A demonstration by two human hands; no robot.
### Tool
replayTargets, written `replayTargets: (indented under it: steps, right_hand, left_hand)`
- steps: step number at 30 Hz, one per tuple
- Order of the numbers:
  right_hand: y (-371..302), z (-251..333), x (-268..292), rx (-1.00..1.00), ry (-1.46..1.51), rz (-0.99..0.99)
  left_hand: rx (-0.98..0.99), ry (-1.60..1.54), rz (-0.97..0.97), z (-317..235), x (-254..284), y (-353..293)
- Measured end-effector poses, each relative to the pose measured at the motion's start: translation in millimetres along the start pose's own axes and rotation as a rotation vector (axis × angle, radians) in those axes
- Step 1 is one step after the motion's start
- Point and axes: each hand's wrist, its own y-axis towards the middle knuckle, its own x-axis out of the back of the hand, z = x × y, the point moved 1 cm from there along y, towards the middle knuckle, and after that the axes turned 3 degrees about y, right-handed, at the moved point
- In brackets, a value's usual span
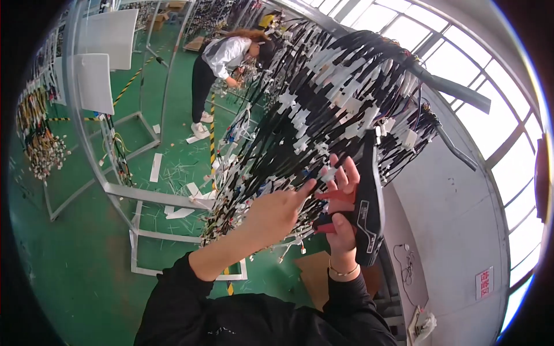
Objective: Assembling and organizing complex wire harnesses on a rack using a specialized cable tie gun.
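Note:
My left hand (276, 214) reaches in front of a dense hanging mass of black wire harnesses (271, 147) with white connectors. Its index finger stretches toward my right hand; the other fingers curl under, and what they hold, if anything, is hidden. In my right hand (343, 193) is a black hand tool (369, 202) with red parts, held upright, the thumb across its lower side. The upper fingers of that hand are raised beside a white connector (329, 174), close to the left fingertip. Whether they touch the connector I cannot tell.
A grey metal bar (444, 92) carries the harnesses, with windows behind. At left stands a metal frame (156, 196); white scraps (156, 167) litter the green floor. Farther off, another person (222, 63) bends over harnesses. Cardboard (311, 277) lies below my hands.

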Motion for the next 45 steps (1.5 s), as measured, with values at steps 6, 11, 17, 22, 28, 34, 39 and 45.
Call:
replayTargets:
  steps: [6, 11, 17, 22, 28, 34, 39, 45]
  right_hand:
    - [13.0, 2.8, -10.8, -0.024, -0.003, 0.063]
    - [0.5, -15.5, 0.1, -0.036, -0.066, 0.038]
    - [9.7, -14.5, -14.4, -0.051, 0.139, 0.028]
    - [10.0, -15.6, -25.5, -0.01, 0.256, -0.024]
    - [7.7, -21.7, -16.2, 0.017, 0.174, -0.093]
    - [12.0, -20.4, -10.0, 0.017, 0.019, 0.039]
    - [20.0, -24.2, -13.1, -0.036, 0.171, 0.095]
    - [17.2, -24.4, -9.6, -0.075, 0.25, 0.052]
  left_hand:
    - [0.055, -0.094, -0.65, 28.2, 46.9, 47.4]
    - [0.316, -0.527, -0.3, 31.9, 25.6, 38.1]
    - [0.024, -0.661, -0.316, 32.6, 24.9, 29.0]
    - [0.309, -0.421, -0.472, 40.2, 22.7, 69.3]
    - [0.105, -0.543, -0.427, 32.0, 8.3, 56.0]
    - [0.131, -1.168, -0.036, 30.0, 19.0, 38.7]
    - [0.28, -0.717, -0.637, 63.9, 10.7, 64.1]
    - [0.342, 0.14, -0.514, 69.1, -8.4, 92.5]
